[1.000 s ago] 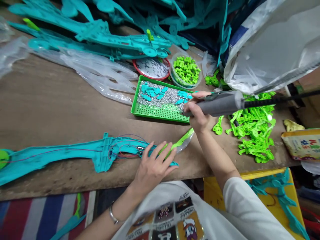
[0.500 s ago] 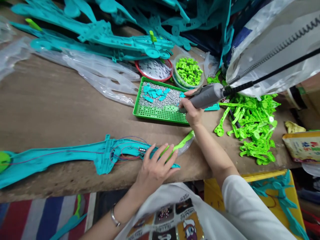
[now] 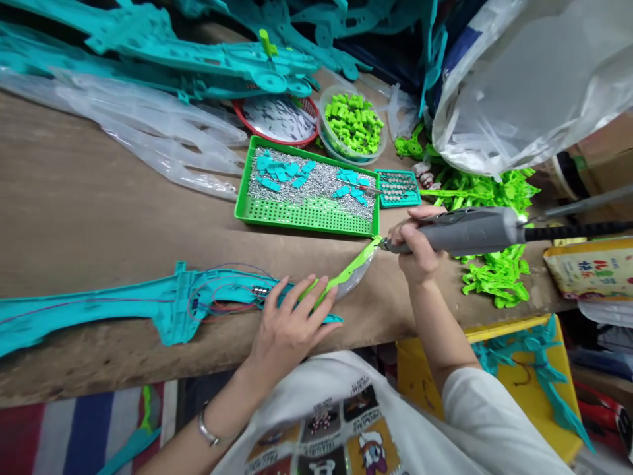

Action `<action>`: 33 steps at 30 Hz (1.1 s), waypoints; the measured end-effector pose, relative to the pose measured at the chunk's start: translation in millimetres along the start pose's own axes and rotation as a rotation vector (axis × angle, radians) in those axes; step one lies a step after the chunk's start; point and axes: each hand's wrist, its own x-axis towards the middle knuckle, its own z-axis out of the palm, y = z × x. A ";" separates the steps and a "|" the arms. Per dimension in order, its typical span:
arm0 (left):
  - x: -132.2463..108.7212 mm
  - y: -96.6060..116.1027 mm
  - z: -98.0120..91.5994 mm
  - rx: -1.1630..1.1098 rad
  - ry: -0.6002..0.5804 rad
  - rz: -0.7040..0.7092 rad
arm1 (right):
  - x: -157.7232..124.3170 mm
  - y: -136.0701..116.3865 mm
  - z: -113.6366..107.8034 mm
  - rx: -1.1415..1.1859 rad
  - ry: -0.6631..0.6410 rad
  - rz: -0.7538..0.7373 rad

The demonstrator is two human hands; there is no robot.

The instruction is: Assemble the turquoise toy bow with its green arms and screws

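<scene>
My left hand (image 3: 289,323) lies with fingers spread over the end of a long turquoise plastic shell (image 3: 171,303), pressing on it. Thin red and blue wires and a small metal spring-like part (image 3: 260,291) sit inside the shell. From under my fingers a bright green strip (image 3: 353,267) with a clear plastic piece (image 3: 361,277) sticks out to the right. My right hand (image 3: 420,257) is closed around a grey electric screwdriver (image 3: 467,231), held nearly level. Its tip is at the far end of the green strip; whether they touch is hard to tell.
Behind stand a green tray (image 3: 306,224) of screws and turquoise pieces, a small turquoise tray (image 3: 398,203), a red basket (image 3: 237,117) and a tub (image 3: 353,155) of green pieces. Green parts (image 3: 499,277) are heaped at right. Turquoise shells (image 3: 198,63) lie stacked at the back.
My right hand has brought the screwdriver from over the screw tray toward me and right, down to the green strip's end. My left hand stays on the shell; the view has shifted.
</scene>
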 end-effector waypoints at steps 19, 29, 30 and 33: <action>0.3 -3.8 0.3 0.052 0.003 0.045 | 8.1 45.9 -28.7 -0.134 0.058 0.085; 0.4 -2.8 0.3 0.041 -0.011 0.040 | 24.3 42.4 -30.9 -0.093 -0.201 0.141; 0.9 -1.8 -0.5 0.040 -0.018 0.036 | 25.1 40.2 -32.0 -0.108 -0.202 0.133; 1.9 1.0 -1.7 0.031 -0.042 0.029 | 22.5 30.7 -31.0 -0.164 -0.157 0.089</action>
